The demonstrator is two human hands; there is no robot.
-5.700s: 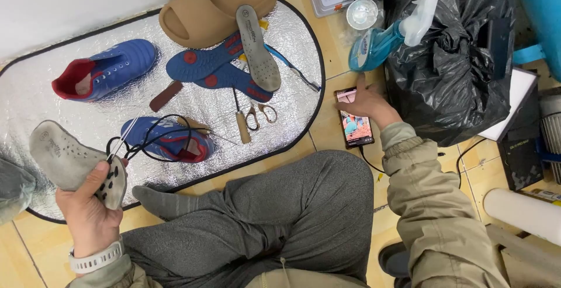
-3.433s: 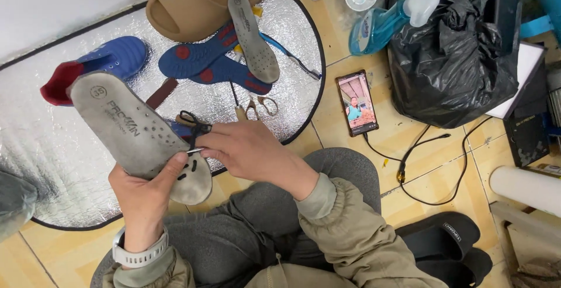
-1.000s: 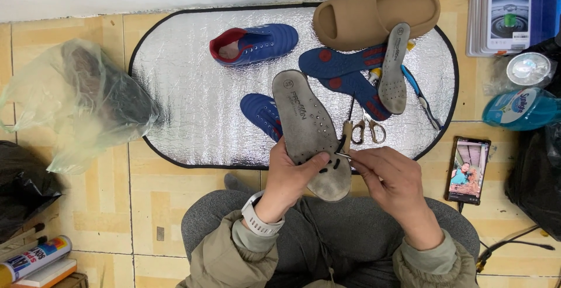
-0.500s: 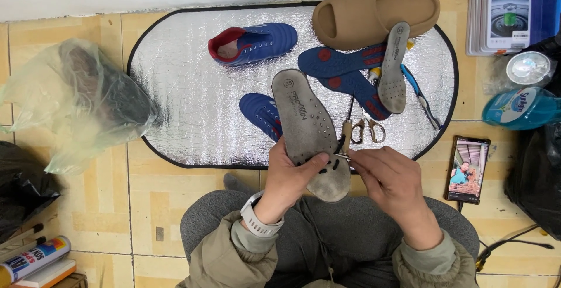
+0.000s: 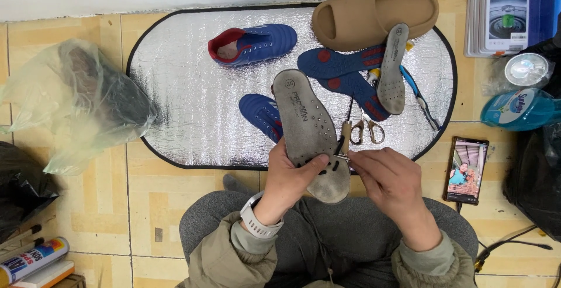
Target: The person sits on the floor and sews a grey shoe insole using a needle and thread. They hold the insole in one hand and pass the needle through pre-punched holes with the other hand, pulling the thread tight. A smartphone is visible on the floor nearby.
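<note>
My left hand (image 5: 289,177) grips a grey insole (image 5: 307,124) from below, thumb across its perforated face, heel end near my lap. My right hand (image 5: 388,185) pinches a thin needle (image 5: 340,157) at the insole's right edge, with black thread (image 5: 339,146) running up from it. Under the insole lies a blue shoe (image 5: 260,115) on the silver mat (image 5: 181,107). A second blue shoe with red lining (image 5: 251,43) sits farther back.
Two blue insoles (image 5: 345,71), another grey insole (image 5: 392,69), a tan slide sandal (image 5: 374,16), scissors (image 5: 368,130) and an awl (image 5: 346,127) lie on the mat. A phone (image 5: 466,170) and blue bottle (image 5: 520,109) are at right. A clear bag (image 5: 82,101) lies left.
Earlier my right hand left the phone and came to the insole. Over the last second both hands stay on the insole with only slight finger movement.
</note>
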